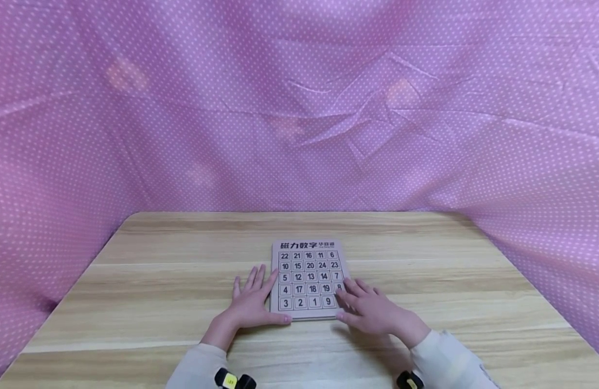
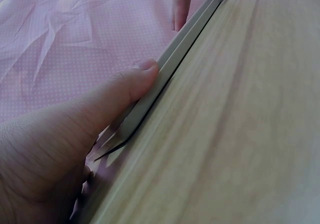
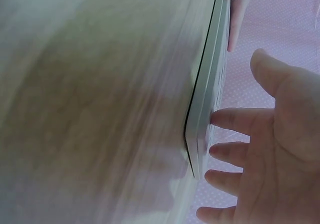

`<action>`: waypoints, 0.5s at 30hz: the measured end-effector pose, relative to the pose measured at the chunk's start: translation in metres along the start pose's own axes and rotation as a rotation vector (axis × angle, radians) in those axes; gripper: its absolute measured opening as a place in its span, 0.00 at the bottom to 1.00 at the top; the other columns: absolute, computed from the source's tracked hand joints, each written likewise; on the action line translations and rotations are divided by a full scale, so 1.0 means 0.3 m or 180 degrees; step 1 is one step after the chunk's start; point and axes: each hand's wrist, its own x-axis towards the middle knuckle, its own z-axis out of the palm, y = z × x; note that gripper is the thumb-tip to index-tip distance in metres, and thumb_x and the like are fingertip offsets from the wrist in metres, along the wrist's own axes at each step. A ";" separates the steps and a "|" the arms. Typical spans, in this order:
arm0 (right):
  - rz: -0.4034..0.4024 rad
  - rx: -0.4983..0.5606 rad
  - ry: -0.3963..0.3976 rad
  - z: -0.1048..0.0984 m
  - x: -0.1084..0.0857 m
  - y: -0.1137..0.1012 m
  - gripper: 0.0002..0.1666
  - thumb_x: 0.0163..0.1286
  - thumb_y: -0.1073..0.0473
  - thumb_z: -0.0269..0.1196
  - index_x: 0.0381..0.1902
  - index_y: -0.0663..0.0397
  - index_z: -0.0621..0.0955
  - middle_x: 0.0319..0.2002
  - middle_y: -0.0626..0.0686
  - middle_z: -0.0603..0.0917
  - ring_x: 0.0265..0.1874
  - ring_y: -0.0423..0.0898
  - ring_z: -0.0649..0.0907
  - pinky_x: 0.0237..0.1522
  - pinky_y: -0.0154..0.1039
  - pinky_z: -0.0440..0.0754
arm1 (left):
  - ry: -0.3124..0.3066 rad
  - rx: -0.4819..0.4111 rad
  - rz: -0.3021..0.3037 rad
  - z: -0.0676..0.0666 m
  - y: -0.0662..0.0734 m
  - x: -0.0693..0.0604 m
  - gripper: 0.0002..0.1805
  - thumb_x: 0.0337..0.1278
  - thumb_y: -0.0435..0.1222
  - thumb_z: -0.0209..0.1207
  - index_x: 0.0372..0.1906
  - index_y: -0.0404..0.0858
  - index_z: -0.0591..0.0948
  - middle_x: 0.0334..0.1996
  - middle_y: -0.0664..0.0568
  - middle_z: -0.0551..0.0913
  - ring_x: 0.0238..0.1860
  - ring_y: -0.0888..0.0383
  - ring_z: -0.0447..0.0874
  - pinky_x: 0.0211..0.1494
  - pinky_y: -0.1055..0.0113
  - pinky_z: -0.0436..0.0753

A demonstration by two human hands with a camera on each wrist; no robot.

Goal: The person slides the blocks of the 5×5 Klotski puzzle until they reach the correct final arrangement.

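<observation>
A flat, pale number board (image 1: 306, 313) lies on the wooden table, rows of numbered tiles in its frame and an empty slot at the bottom right corner. Spread along its left side, the left hand (image 1: 250, 307) touches the edge, thumb at the near left corner; in the left wrist view the thumb (image 2: 142, 77) rests against the board's side (image 2: 165, 74). The right hand (image 1: 372, 312) is at the lower right side, fingers extended over the edge near tile 8. In the right wrist view its fingers (image 3: 240, 120) are straight, beside the board (image 3: 202, 109), the thumb raised off it.
The light wooden table (image 1: 182, 237) extends around the board. A pink dotted cloth (image 1: 299, 108) hangs behind the table and along both sides. Black bands with yellow labels sit at both wrists, over pale sleeves (image 1: 450, 362).
</observation>
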 end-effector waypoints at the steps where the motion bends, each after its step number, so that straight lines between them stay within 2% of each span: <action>1: 0.0004 -0.0008 0.0014 0.001 0.002 -0.003 0.37 0.62 0.38 0.46 0.61 0.57 0.64 0.63 0.62 0.54 0.60 0.63 0.51 0.52 0.65 0.49 | 0.0001 0.0004 -0.0002 0.001 -0.002 0.001 0.62 0.18 0.73 0.52 0.67 0.46 0.49 0.65 0.39 0.42 0.64 0.45 0.33 0.57 0.42 0.30; 4: -0.0059 -0.0065 0.0044 0.011 0.010 -0.022 0.38 0.62 0.37 0.46 0.61 0.57 0.63 0.63 0.62 0.54 0.60 0.62 0.52 0.52 0.64 0.51 | -0.0004 0.0013 -0.0005 0.004 -0.006 0.002 0.62 0.18 0.73 0.52 0.67 0.46 0.49 0.65 0.39 0.42 0.64 0.45 0.33 0.57 0.43 0.30; 7: -0.0228 -0.0166 0.0025 0.025 0.023 -0.065 0.39 0.61 0.36 0.45 0.62 0.56 0.61 0.63 0.61 0.53 0.60 0.61 0.52 0.53 0.63 0.50 | -0.0012 0.0021 -0.0004 0.004 -0.006 -0.001 0.63 0.18 0.74 0.51 0.67 0.46 0.49 0.65 0.39 0.42 0.64 0.45 0.33 0.57 0.43 0.30; 11: -0.0497 -0.0387 -0.0027 0.043 0.054 -0.140 0.38 0.61 0.35 0.43 0.63 0.51 0.60 0.64 0.58 0.53 0.61 0.59 0.51 0.54 0.61 0.51 | 0.0008 0.0020 0.0000 0.000 -0.001 -0.004 0.62 0.19 0.73 0.51 0.66 0.46 0.49 0.65 0.39 0.42 0.64 0.45 0.33 0.57 0.43 0.30; 15: -0.0637 -0.0546 -0.0077 0.061 0.086 -0.200 0.38 0.61 0.33 0.41 0.64 0.46 0.59 0.64 0.55 0.52 0.61 0.57 0.52 0.55 0.60 0.51 | 0.0011 -0.0003 0.0005 0.000 0.002 -0.005 0.61 0.20 0.72 0.52 0.66 0.45 0.49 0.64 0.39 0.42 0.64 0.45 0.33 0.57 0.43 0.30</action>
